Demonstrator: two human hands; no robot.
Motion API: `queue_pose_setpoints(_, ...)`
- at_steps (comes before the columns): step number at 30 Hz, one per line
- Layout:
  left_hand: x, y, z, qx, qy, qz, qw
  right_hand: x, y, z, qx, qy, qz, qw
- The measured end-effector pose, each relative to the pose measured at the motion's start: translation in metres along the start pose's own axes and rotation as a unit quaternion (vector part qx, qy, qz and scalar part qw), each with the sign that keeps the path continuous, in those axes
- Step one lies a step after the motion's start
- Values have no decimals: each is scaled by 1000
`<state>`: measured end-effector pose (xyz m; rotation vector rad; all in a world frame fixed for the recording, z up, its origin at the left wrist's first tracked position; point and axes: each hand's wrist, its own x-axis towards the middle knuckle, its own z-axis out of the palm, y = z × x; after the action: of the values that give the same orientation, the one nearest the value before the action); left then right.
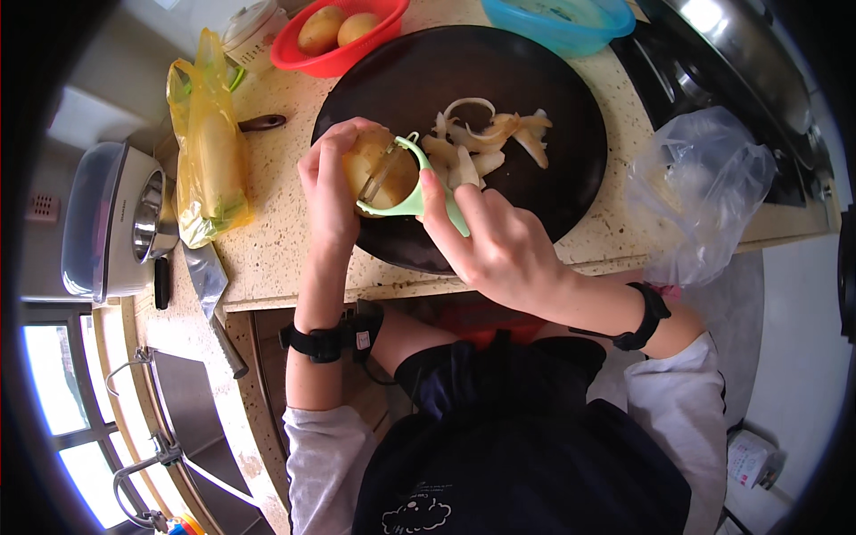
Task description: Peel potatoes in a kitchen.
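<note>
My left hand (pixel 332 183) is wrapped round a partly peeled potato (pixel 364 159) over the left side of a round dark cutting board (pixel 499 67). In my right hand (pixel 495 236) is a light green Y-shaped peeler (pixel 412 205). Its metal blade lies across the potato's right side. Part of the potato is hidden by the peeler and my left fingers. A heap of potato peelings (pixel 486 138) rests on the board, just beyond my right hand.
Two potatoes (pixel 323 31) sit in a red basket (pixel 385 22) at the back, with a blue basin (pixel 571 31) to its right. A yellow plastic bag (pixel 209 165) and a cleaver (pixel 207 276) lie left. A clear plastic bag (pixel 691 192) hangs over the right counter edge, by the stove (pixel 687 85).
</note>
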<state>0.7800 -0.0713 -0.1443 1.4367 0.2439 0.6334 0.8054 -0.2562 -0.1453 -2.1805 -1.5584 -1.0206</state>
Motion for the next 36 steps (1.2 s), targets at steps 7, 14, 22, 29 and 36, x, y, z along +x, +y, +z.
queue_pose_setpoints(7,-2,2,0,7,-5,6,1000,-3,-17,0,-7,-18,53,998)
queue_pose_setpoints(14,2,0,-1,-3,1,-4,1000,2,7,-7,-2,-11,-22,1000)
queue_pose_setpoints(22,5,24,0,56,-48,-51,996,5,1,-6,-15,-16,-12,1000)
queue_pose_setpoints(29,7,18,4,79,-29,-85,993,1,-3,3,35,5,23,999)
queue_pose_setpoints(36,10,13,1,65,-11,-53,996,1,-8,7,7,-5,26,1000)
